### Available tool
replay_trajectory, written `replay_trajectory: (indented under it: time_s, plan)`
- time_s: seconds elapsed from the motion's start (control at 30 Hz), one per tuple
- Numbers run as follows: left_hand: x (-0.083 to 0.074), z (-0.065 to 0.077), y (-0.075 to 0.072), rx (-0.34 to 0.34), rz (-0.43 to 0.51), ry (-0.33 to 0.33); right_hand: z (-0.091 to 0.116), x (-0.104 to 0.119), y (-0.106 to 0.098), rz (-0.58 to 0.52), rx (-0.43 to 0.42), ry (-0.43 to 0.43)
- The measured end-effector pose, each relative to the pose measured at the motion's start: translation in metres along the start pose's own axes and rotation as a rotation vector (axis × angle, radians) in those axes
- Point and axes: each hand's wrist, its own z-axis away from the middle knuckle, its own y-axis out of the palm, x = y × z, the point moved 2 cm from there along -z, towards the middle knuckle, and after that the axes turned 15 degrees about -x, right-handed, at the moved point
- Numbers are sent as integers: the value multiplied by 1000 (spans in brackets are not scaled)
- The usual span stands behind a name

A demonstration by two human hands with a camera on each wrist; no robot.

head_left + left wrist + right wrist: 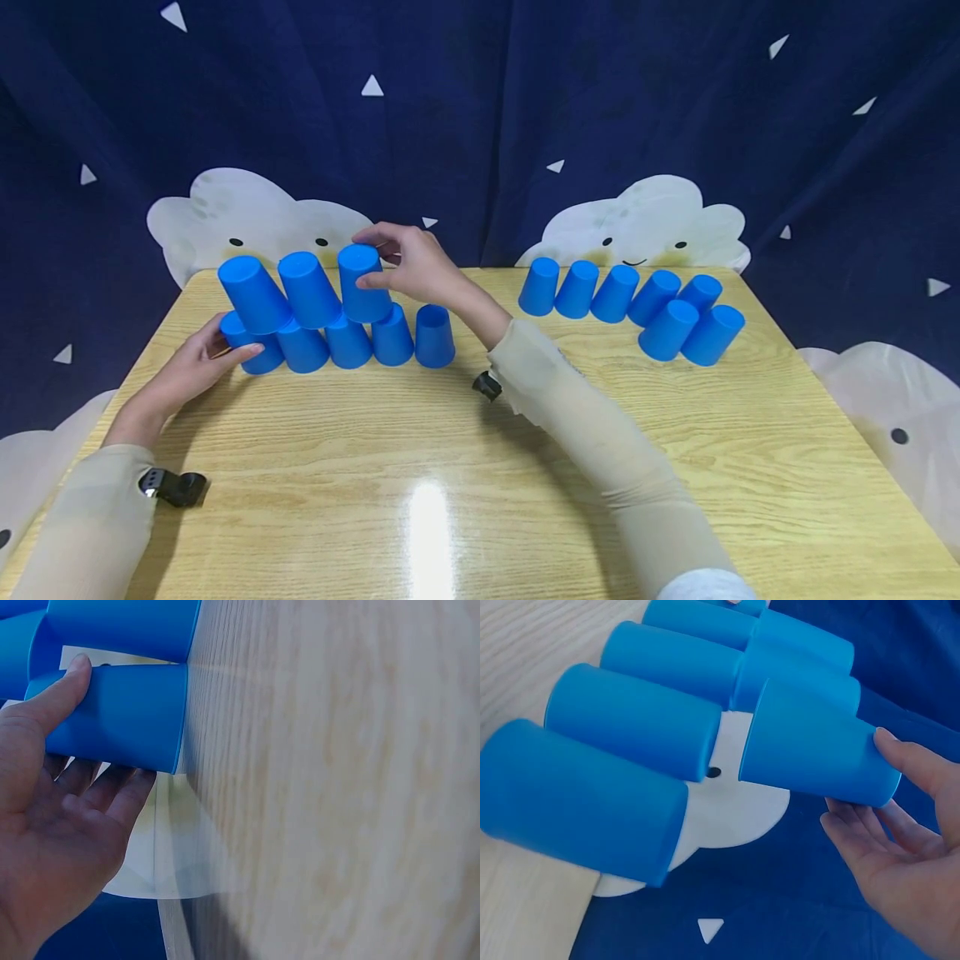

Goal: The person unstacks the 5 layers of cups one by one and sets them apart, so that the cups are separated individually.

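Several upside-down blue cups (pixel 435 337) stand in a row at the left of the table, with two more cups (pixel 309 290) stacked on them as an upper row. My right hand (pixel 416 262) grips another blue cup (pixel 817 746) near its base, thumb on one side and fingers on the other. In the right wrist view a small gap shows between that held cup's rim and the nearest lower cups (pixel 634 720). My left hand (pixel 67 802) holds the leftmost bottom cup (pixel 120 716), its thumb in front and its fingers around the far side.
Toward the back right of the wooden table (pixel 525 467), more upside-down blue cups (pixel 615 293) stand in a line, with a small cluster (pixel 667 331) at its right end. Behind the table hangs a dark blue curtain (pixel 450 125) with white clouds.
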Motion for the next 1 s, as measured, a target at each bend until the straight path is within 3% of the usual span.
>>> replay_trajectory:
  time_s: [0.63, 1.0]
  plan:
    - [-2, 0, -1, 1, -9, 12, 25, -21, -82, -23, -94, 41]
    - [-1, 1, -1, 4, -2, 6, 52, -47, -126, 15, -155, 122]
